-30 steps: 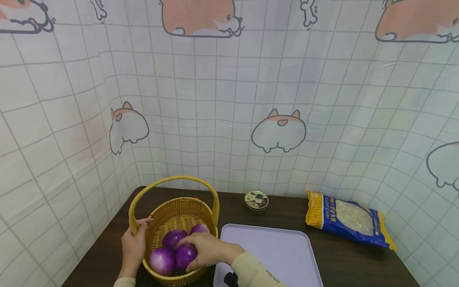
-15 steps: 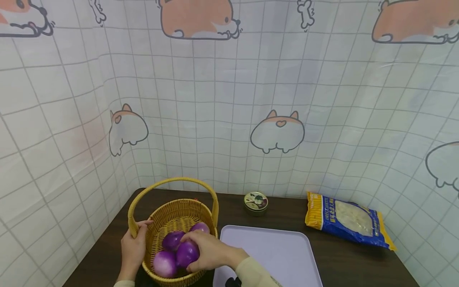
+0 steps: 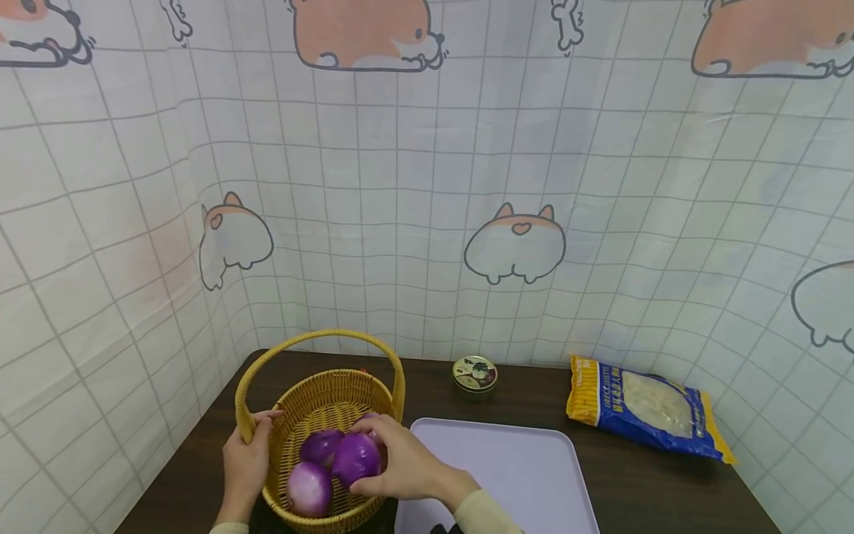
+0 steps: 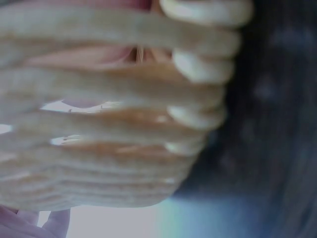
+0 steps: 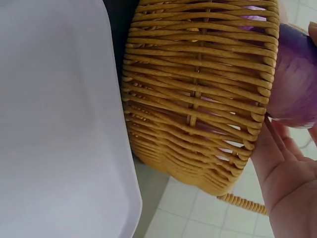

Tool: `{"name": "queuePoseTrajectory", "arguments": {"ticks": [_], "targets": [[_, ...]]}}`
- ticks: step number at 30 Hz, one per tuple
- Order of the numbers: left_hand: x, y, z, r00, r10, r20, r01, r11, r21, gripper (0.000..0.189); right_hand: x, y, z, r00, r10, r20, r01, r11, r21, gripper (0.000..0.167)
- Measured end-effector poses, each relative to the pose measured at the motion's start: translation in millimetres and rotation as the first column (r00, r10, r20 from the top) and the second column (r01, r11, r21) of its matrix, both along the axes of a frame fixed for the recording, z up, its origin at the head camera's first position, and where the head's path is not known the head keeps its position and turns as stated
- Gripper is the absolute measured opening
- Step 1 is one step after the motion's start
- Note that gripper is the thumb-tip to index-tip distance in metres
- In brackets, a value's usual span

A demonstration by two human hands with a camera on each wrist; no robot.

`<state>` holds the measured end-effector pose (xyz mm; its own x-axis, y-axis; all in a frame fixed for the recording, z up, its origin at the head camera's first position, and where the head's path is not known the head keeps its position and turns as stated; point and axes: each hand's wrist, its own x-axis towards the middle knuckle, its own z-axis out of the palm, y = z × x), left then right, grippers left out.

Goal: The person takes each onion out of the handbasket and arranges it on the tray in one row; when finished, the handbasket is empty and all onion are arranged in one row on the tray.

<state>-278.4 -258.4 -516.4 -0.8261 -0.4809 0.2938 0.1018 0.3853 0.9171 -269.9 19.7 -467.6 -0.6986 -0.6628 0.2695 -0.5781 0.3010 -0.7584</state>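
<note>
Yellow wicker basket (image 3: 347, 389) sits on the dark table (image 3: 530, 389), its arched handle (image 3: 342, 333) up, purple onions inside. Left hand (image 3: 245, 463) is at the basket's left side, grip closed around the rim by the handle's base; left wrist view is blurred, mostly weave. Right hand (image 3: 403, 463) reaches in over the right side, grip pinching a purple onion (image 3: 356, 458) between thumb and fingers; right wrist view puts this onion at the rim. Under and beside it in the basket: a darker onion (image 3: 320, 447) farther back and a paler onion (image 3: 310, 489) nearer the front; another bit of purple shows behind the right hand, mostly hidden. Lavender tray (image 3: 510, 467) lies just right of the basket. Round tin (image 3: 475, 377), lid on, stands behind the tray. Blue-yellow bag (image 3: 607, 393) lies far right, pale contents visible through its clear window (image 3: 657, 404).
</note>
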Motion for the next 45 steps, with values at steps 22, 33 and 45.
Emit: {"name": "queuePoseTrajectory", "arguments": {"ticks": [22, 33, 45], "targets": [[3.1, 2.7, 0.5, 0.999, -0.017, 0.047, 0.015, 0.999, 0.042, 0.038, 9.6, 38.9, 0.1, 0.985, -0.153, 0.081, 0.167, 0.965, -0.202, 0.066], [1.6, 0.3, -0.6, 0.998, -0.02, 0.055, 0.019, 1.0, 0.016, 0.036, 16.3, 69.2, -14.0, 0.955, -0.206, 0.211, 0.267, 0.911, -0.316, 0.067], [3.4, -0.7, 1.1, 0.996, -0.015, 0.083, 0.016, 1.0, -0.018, 0.038, 14.5, 89.6, -33.4, 0.941, -0.224, 0.255, 0.311, 0.871, -0.38, 0.062]]}}
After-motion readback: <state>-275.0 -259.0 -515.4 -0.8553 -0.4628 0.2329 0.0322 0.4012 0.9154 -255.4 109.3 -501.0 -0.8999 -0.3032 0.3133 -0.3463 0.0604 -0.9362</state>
